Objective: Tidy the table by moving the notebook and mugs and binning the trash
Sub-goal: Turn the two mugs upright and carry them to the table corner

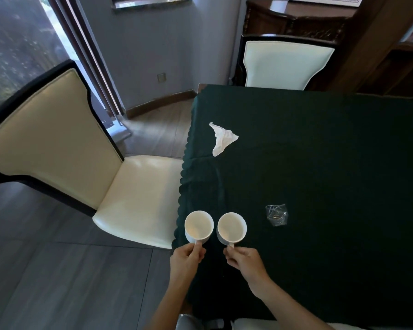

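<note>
Two white mugs stand side by side at the left edge of the table with the dark green cloth (pixel 320 163). My left hand (pixel 187 258) grips the handle of the left mug (pixel 198 226). My right hand (pixel 243 260) grips the handle of the right mug (pixel 231 227). Both mugs look empty. A crumpled white tissue (pixel 221 138) lies farther back near the cloth's left edge. A crushed clear plastic cup (pixel 276 215) lies just right of the mugs. No notebook is in view.
A cream chair (pixel 138 198) with a dark frame stands close against the table's left side. A second cream chair (pixel 286 63) is at the far end. Dark wooden cabinets (pixel 296 20) fill the back right. Grey wood floor (pixel 57 270) lies to the left.
</note>
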`<state>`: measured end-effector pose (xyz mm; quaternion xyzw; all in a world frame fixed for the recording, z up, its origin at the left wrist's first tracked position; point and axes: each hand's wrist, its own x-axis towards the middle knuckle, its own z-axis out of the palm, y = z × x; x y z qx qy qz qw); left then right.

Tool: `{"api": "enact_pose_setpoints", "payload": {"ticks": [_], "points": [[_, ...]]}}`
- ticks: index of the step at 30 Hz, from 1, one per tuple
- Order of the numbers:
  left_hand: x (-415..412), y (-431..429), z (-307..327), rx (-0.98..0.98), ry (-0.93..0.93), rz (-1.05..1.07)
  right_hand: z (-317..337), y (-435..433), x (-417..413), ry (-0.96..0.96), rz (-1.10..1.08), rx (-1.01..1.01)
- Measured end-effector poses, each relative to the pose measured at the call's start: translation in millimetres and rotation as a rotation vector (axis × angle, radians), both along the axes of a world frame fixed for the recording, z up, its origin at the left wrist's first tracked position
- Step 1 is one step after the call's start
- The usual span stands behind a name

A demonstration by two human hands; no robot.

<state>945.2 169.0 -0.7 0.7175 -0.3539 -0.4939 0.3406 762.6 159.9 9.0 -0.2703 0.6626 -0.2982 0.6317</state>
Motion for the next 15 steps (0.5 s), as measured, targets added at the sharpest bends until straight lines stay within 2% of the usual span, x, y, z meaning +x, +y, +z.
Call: {"api": "enact_pose_setpoints", "payload": {"ticks": [10, 13, 15], "points": [[18, 6, -4, -0.004, 0.038, -0.090, 5, 3, 1, 0.051, -0.006, -0.002], [30, 6, 6, -0.008, -0.012, -0.138, 12, 2, -9, 0.136, 0.065, -0.014], [43, 2, 17, -0.017, -0.066, -0.123, 17, -1, -24, 0.259, 0.170, -0.025]]}}
